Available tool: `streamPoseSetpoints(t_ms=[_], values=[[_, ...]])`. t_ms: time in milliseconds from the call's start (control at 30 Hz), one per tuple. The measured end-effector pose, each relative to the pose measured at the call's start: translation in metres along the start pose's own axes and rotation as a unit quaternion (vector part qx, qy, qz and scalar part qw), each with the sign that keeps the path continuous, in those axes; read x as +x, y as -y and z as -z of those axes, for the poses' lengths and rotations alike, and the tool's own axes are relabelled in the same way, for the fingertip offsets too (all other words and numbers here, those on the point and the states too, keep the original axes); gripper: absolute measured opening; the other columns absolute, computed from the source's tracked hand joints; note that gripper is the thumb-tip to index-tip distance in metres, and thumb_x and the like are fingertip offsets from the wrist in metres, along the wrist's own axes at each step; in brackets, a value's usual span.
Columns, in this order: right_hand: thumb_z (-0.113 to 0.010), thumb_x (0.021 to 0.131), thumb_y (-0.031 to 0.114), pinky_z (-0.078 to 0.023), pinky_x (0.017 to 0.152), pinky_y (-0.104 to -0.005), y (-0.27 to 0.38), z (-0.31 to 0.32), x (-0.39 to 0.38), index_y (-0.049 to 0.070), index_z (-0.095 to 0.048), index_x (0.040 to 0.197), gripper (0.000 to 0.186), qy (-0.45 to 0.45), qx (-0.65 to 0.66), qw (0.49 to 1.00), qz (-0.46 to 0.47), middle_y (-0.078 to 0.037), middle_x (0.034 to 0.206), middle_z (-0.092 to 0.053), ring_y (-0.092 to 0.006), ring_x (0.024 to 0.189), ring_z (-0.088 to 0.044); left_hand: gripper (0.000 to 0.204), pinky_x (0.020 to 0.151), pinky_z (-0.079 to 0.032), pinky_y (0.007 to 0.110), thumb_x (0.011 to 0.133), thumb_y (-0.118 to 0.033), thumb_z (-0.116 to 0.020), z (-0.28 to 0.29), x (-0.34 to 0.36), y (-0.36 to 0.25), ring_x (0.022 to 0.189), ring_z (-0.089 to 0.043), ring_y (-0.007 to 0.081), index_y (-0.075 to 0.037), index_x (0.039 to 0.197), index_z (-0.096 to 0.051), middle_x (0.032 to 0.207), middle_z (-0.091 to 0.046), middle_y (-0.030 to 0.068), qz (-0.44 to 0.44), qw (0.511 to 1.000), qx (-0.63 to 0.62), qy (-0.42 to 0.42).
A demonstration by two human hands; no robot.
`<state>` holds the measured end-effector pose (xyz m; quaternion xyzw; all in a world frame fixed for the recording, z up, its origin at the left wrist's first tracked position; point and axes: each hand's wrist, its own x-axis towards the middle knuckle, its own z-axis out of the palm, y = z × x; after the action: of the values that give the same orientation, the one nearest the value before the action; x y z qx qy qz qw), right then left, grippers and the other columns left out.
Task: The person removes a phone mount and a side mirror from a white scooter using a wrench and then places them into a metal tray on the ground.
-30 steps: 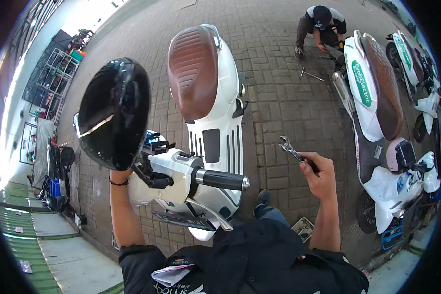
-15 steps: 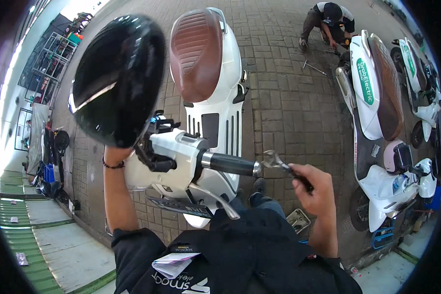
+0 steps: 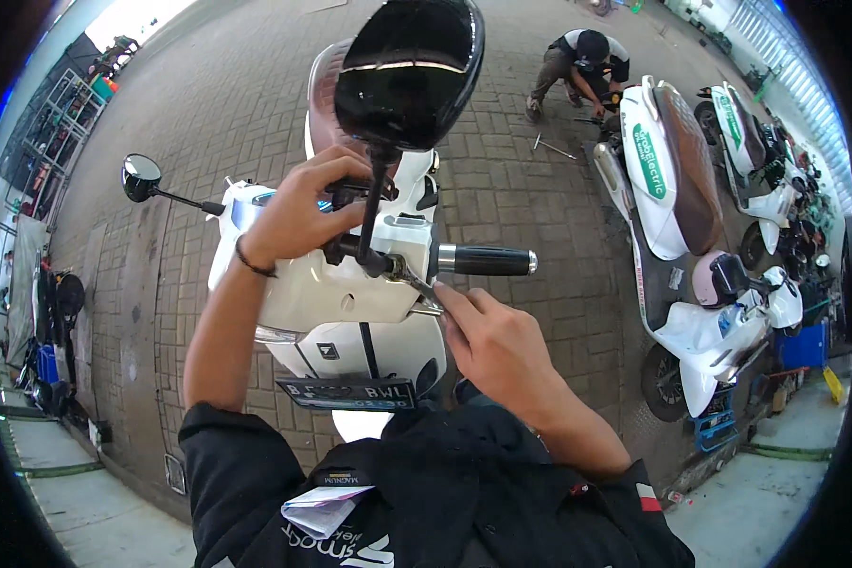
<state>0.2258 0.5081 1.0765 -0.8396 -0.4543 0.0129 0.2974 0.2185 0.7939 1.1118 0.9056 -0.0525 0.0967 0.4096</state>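
A white scooter (image 3: pixel 303 308) stands in front of me, its black rear-view mirror (image 3: pixel 409 80) raised on a stem (image 3: pixel 377 194). My left hand (image 3: pixel 298 213) is closed at the stem, thumb and fingers meeting it beside a dark fitting; the fingertips are partly hidden. In my right hand (image 3: pixel 502 346) is an adjustable wrench (image 3: pixel 421 286). Its jaws are at the foot of the mirror stem, by the handlebar; how they grip there is too small to tell. Just beyond the wrench lies the black handlebar grip (image 3: pixel 488 260) with its metal end.
A second mirror (image 3: pixel 142 178) sticks out at the scooter's left. Behind the handlebar is a brown seat (image 3: pixel 327 95). Another white scooter (image 3: pixel 667 180) with a pink helmet (image 3: pixel 715 279) is parked at right. A person (image 3: pixel 582 66) crouches beyond it, near a metal tool (image 3: pixel 554 147) on the paving.
My right hand has brought the wrench from beyond the grip's end leftward to the stem's foot. My left hand, earlier mostly hidden behind the mirror, now shows at the stem. The view has shifted.
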Motion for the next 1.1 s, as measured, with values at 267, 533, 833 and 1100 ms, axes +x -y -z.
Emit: streamPoseSetpoints(t_ms=[267, 533, 833, 1100], values=[[-0.067, 0.082, 0.020, -0.049, 0.061, -0.0364, 0.005, -0.006, 0.019, 0.009, -0.069, 0.107, 0.027, -0.085, -0.214, 0.971, 0.071, -0.006, 0.076, -0.060, -0.0222, 0.066, -0.063, 0.026, 0.084, -0.047, 0.035, 0.079, -0.016, -0.076, -0.040, -0.012, -0.009, 0.096, -0.058, 0.0286, 0.001, 0.097, -0.064, 0.103, -0.056, 0.0118, -0.030, 0.974, 0.073, -0.212], [-0.064, 0.087, 0.038, -0.049, 0.056, -0.0382, -0.049, 0.022, 0.099, 0.009, -0.060, 0.069, 0.034, -0.002, -0.214, 0.948, 0.234, -0.007, 0.063, -0.060, -0.0271, 0.059, -0.062, 0.022, 0.082, -0.048, 0.036, 0.079, -0.011, -0.074, -0.037, -0.014, -0.008, 0.094, -0.058, 0.0295, 0.001, 0.095, -0.065, 0.103, -0.054, 0.0133, -0.022, 0.978, 0.037, -0.205], [-0.060, 0.089, 0.046, -0.046, 0.059, -0.0418, -0.067, 0.022, 0.136, 0.009, -0.057, 0.062, 0.045, -0.023, -0.213, 0.951, 0.224, -0.009, 0.058, -0.059, -0.0312, 0.058, -0.061, 0.020, 0.080, -0.048, 0.036, 0.084, -0.005, -0.068, -0.035, -0.017, 0.000, 0.092, -0.056, 0.0300, 0.002, 0.103, -0.064, 0.105, -0.048, 0.0147, -0.079, 0.975, 0.047, -0.201], [-0.058, 0.083, 0.065, -0.050, 0.060, -0.0435, -0.038, 0.035, 0.085, 0.007, -0.061, 0.072, 0.059, 0.022, -0.224, 0.971, 0.082, -0.010, 0.068, -0.061, -0.0326, 0.065, -0.064, 0.053, 0.086, -0.040, 0.028, 0.105, -0.043, -0.033, -0.027, -0.015, 0.015, 0.094, -0.050, 0.0189, 0.002, 0.108, -0.061, 0.101, -0.044, 0.0083, -0.086, 0.973, -0.177, -0.117]])
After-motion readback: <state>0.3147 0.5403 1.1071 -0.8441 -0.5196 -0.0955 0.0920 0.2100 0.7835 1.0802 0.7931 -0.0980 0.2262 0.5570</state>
